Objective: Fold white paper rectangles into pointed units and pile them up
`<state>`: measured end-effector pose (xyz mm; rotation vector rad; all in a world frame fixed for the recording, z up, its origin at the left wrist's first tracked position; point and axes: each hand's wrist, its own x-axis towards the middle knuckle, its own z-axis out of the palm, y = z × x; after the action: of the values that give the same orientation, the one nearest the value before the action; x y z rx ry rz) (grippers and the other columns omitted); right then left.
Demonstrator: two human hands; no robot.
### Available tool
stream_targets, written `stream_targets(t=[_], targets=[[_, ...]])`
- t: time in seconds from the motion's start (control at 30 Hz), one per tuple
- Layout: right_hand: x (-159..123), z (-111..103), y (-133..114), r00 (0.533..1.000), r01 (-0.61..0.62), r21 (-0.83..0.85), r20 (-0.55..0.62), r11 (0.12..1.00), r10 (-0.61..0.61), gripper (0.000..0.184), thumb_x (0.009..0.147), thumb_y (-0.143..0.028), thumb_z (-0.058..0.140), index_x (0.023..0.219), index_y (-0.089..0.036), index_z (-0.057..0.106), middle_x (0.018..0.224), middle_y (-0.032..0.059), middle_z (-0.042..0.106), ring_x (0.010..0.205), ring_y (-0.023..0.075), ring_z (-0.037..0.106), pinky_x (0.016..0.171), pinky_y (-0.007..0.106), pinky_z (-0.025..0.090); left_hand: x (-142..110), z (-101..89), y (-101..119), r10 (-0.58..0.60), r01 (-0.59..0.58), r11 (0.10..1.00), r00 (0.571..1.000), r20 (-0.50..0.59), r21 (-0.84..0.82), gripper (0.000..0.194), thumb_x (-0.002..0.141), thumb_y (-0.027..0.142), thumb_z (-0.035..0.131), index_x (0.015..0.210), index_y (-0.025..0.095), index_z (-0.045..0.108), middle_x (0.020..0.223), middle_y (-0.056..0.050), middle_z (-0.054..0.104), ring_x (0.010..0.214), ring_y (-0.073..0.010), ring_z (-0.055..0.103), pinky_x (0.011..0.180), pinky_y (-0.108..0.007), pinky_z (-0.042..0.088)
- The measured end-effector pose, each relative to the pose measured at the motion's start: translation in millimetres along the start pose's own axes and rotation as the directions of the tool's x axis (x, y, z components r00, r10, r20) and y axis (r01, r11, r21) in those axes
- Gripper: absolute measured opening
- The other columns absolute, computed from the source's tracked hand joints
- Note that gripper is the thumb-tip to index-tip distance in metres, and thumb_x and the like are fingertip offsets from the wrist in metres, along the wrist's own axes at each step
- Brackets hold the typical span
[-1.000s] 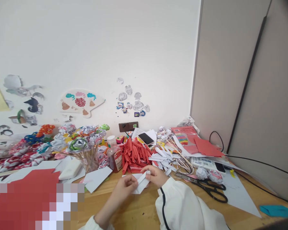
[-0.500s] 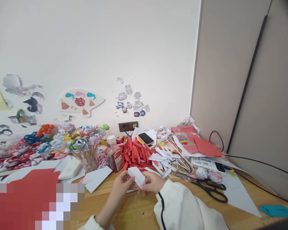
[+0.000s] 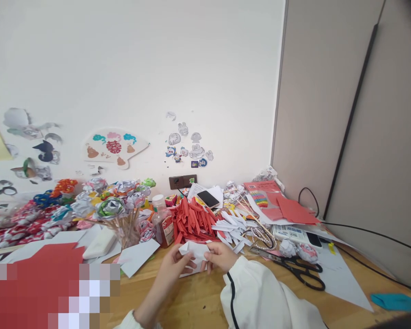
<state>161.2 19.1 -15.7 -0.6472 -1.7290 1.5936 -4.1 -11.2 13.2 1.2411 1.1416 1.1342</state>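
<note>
A folded piece of white paper (image 3: 196,250) is held between my two hands, just above the wooden table (image 3: 178,301). My left hand (image 3: 176,265) pinches its left side, thumb on the face towards me. The fingers of my right hand (image 3: 220,257) close on its right edge. Right behind the paper lies a heap of folded red paper strips (image 3: 194,220). Folded white paper strips (image 3: 231,227) are piled to the right of it, beyond my right hand. Part of the white paper's lower edge is hidden by my fingers.
Black-handled scissors (image 3: 299,269) lie right of my sleeve. A bottle (image 3: 160,219) and a cup of sticks (image 3: 127,233) stand to the left. A phone (image 3: 208,198) rests behind the heap. Red sheets (image 3: 51,274) lie at front left, paper flowers (image 3: 113,206) at back left.
The white paper has been turned from a slant to lie more level and looks wider. My right hand has shifted slightly up along its edge.
</note>
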Motion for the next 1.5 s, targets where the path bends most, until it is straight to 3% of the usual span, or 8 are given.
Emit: stream_targets(t=[0.13, 0.43, 0.53, 0.8, 1.07, 1.33, 1.5], targets=[[-1.2, -2.8, -2.6, 0.999, -0.039, -0.012, 0.019, 0.999, 0.039, 0.045, 0.062, -0.053, 0.052, 0.076, -0.011, 0.049, 0.059, 0.0025, 0.059, 0.039, 0.0070, 0.049, 0.040, 0.018, 0.034, -2.9, -3.5, 8.2, 0.049, -0.049, 0.999, 0.999, 0.022, 0.005, 0.034, 0.056, 0.041, 0.061, 0.075, 0.015, 0.052, 0.052, 0.001, 0.059, 0.050, -0.0145, 0.059, 0.049, -0.026, 0.048], [-2.8, -12.4, -1.8, 0.993, -0.058, 0.058, 0.106, 0.997, 0.052, 0.041, 0.066, -0.051, 0.049, 0.076, -0.011, 0.049, 0.058, 0.0035, 0.060, 0.036, 0.0058, 0.047, 0.040, 0.017, 0.034, -5.1, -8.5, 16.2, 0.002, -0.005, 0.998, 0.999, 0.035, 0.066, 0.032, 0.054, 0.042, 0.063, 0.065, 0.013, 0.055, 0.047, 0.000, 0.060, 0.049, -0.0146, 0.058, 0.053, -0.027, 0.048], [-2.8, -12.8, -1.7, 0.997, -0.041, 0.028, 0.069, 0.999, 0.039, 0.040, 0.067, -0.050, 0.049, 0.079, -0.012, 0.050, 0.061, 0.0026, 0.060, 0.038, 0.0054, 0.048, 0.041, 0.017, 0.035, -5.1, -8.2, 14.4, -0.004, 0.002, 0.996, 1.000, 0.024, 0.087, 0.030, 0.054, 0.041, 0.063, 0.063, 0.013, 0.054, 0.043, 0.001, 0.059, 0.044, -0.0135, 0.057, 0.050, -0.025, 0.047], [-0.3, -9.8, 1.5, 0.999, 0.023, 0.074, -0.030, 0.997, -0.021, 0.046, 0.062, -0.043, 0.057, 0.095, -0.013, 0.047, 0.055, -0.0007, 0.060, 0.039, 0.0079, 0.051, 0.041, 0.019, 0.039, -2.0, -10.2, 7.9, -0.046, 0.043, 0.998, 0.996, 0.075, 0.043, 0.042, 0.053, 0.035, 0.065, 0.085, 0.011, 0.051, 0.045, 0.001, 0.060, 0.039, -0.0158, 0.058, 0.041, -0.024, 0.044], [1.7, -2.9, 1.3, 0.984, 0.140, 0.183, -0.137, 0.973, -0.116, 0.036, 0.063, -0.038, 0.059, 0.085, -0.011, 0.052, 0.055, 0.0019, 0.061, 0.040, 0.0092, 0.053, 0.043, 0.023, 0.043, -6.4, -13.1, 12.4, -0.003, 0.023, 0.985, 0.993, 0.115, -0.170, 0.019, 0.061, 0.024, 0.061, 0.075, 0.013, 0.056, 0.050, -0.001, 0.063, 0.040, -0.0115, 0.056, 0.043, -0.021, 0.042], [3.5, -1.0, 5.6, 0.962, 0.201, 0.133, -0.211, 0.971, -0.171, 0.032, 0.060, -0.037, 0.061, 0.075, -0.010, 0.057, 0.058, 0.0023, 0.058, 0.056, 0.0154, 0.059, 0.045, 0.025, 0.046, -8.2, -10.8, 10.8, 0.002, 0.019, 0.989, 0.990, 0.138, -0.149, 0.019, 0.064, 0.033, 0.058, 0.067, 0.014, 0.053, 0.051, -0.001, 0.063, 0.042, -0.0125, 0.058, 0.045, -0.022, 0.044], [-1.0, -3.7, -0.9, 0.982, 0.133, 0.071, -0.143, 0.989, -0.122, 0.036, 0.063, -0.041, 0.058, 0.084, -0.012, 0.056, 0.063, 0.0036, 0.060, 0.057, 0.0146, 0.059, 0.048, 0.025, 0.045, -3.5, -10.4, 10.0, -0.028, 0.032, 0.999, 0.992, 0.121, -0.031, 0.032, 0.055, 0.034, 0.066, 0.077, 0.014, 0.054, 0.047, 0.001, 0.061, 0.041, -0.0134, 0.057, 0.047, -0.025, 0.046]])
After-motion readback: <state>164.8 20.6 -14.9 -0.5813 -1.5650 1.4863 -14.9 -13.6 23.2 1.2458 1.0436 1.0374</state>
